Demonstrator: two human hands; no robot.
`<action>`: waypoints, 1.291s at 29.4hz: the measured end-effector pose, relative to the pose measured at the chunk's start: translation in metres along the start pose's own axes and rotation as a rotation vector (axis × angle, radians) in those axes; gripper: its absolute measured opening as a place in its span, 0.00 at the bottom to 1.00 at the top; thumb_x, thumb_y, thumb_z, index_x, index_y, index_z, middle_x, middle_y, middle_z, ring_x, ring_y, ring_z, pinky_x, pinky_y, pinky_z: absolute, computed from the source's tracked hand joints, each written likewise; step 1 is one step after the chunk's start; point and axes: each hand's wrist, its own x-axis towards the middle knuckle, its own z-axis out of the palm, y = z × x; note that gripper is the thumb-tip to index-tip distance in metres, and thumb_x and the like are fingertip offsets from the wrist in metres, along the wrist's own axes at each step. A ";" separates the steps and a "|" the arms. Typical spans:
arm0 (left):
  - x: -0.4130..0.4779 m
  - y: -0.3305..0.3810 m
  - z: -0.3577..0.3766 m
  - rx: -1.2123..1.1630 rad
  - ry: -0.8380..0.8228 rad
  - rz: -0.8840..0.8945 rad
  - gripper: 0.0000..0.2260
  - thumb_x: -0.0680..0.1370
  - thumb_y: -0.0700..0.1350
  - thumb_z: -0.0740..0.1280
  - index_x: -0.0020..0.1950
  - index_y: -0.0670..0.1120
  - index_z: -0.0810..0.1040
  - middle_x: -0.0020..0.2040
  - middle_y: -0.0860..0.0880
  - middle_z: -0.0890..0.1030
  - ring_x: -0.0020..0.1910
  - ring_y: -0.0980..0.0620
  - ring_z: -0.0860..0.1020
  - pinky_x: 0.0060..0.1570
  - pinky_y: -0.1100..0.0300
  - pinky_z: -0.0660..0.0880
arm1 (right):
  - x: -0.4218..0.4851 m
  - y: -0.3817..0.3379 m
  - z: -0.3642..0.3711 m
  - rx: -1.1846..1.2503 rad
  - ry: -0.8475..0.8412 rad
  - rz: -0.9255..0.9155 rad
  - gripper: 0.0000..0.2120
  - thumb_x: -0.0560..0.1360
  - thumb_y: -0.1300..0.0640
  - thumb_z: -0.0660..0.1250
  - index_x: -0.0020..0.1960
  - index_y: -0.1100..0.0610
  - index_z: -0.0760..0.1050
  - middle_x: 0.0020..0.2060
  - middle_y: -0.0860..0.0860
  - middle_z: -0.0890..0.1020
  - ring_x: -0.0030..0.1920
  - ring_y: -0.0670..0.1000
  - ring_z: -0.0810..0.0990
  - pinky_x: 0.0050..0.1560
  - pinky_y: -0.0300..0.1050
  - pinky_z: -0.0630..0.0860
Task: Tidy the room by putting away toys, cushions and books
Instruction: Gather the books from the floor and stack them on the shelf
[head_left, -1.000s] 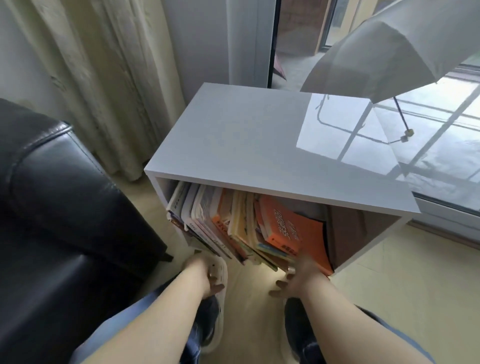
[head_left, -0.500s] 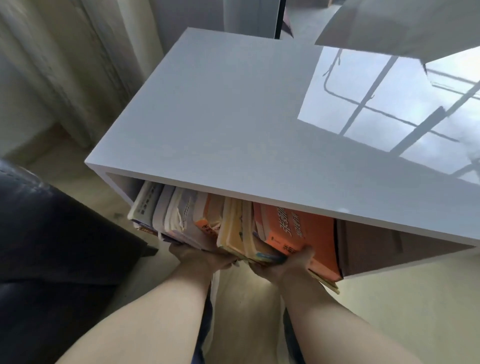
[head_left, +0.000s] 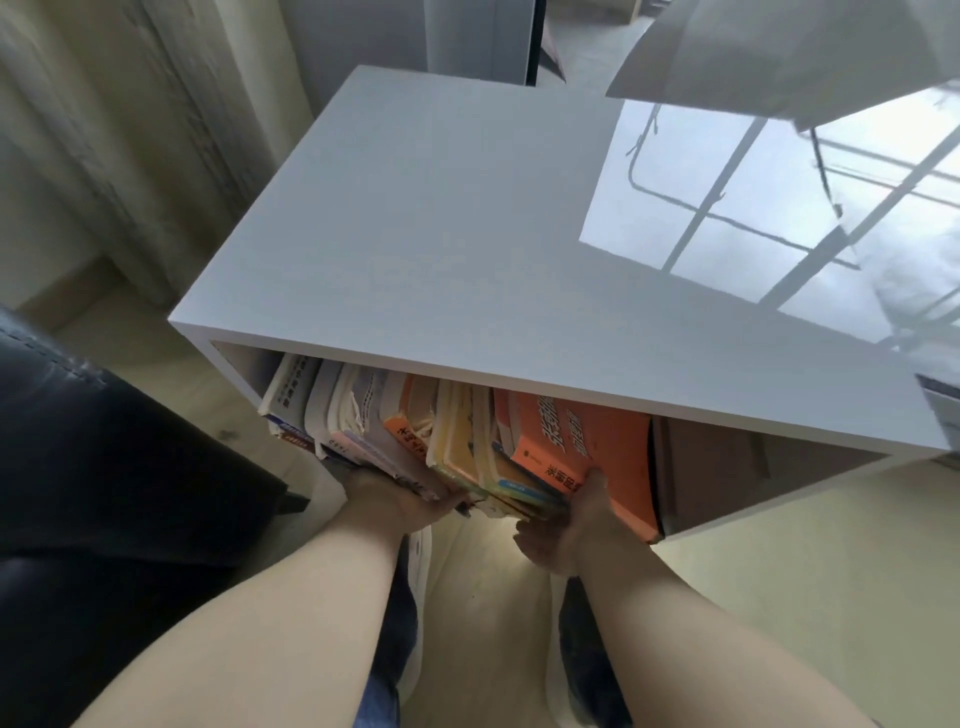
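Locate books (head_left: 457, 441) on edge in the open compartment of the white shelf (head_left: 467, 234), leaning against one another, lower ends projecting out of the front opening toward the person. Find left grip (head_left: 395, 499) just below the left half of the row, touching the lower edges, fingers hidden beneath: cannot tell whether curled or flat. Find right grip (head_left: 571, 525) below the right half, thumb pressed on the cover of the orange book (head_left: 613, 447), fingers curled under the neighbouring edges. Treat the row as straight ahead of and above both grips, long axis running left to right, each grip nearest its own half. Expect, as a judgement, a push inward along the shelf depth. Compared with 0.5 s ago: same contact on both sides. Compared with 1.0 s ago: both grips higher, left one no longer apart from the row.
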 end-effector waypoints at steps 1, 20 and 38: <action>-0.009 -0.003 0.002 0.095 0.044 0.020 0.23 0.80 0.59 0.51 0.64 0.44 0.69 0.65 0.38 0.72 0.65 0.35 0.69 0.56 0.38 0.71 | -0.010 -0.001 -0.002 -0.122 0.061 -0.039 0.30 0.75 0.35 0.55 0.52 0.62 0.75 0.42 0.59 0.81 0.36 0.55 0.81 0.34 0.45 0.75; -0.065 -0.093 0.040 2.187 0.306 1.034 0.16 0.79 0.53 0.55 0.60 0.47 0.74 0.55 0.46 0.78 0.55 0.46 0.76 0.51 0.53 0.76 | -0.098 -0.032 -0.058 -0.922 0.097 -0.513 0.08 0.78 0.58 0.58 0.42 0.58 0.72 0.41 0.56 0.78 0.42 0.55 0.77 0.45 0.47 0.75; -0.047 -0.133 0.077 1.408 0.047 0.878 0.13 0.73 0.34 0.61 0.57 0.40 0.75 0.52 0.41 0.78 0.43 0.46 0.78 0.40 0.55 0.76 | -0.089 -0.051 -0.063 -0.560 0.044 -0.475 0.06 0.79 0.58 0.59 0.50 0.60 0.73 0.40 0.55 0.78 0.33 0.51 0.75 0.33 0.39 0.70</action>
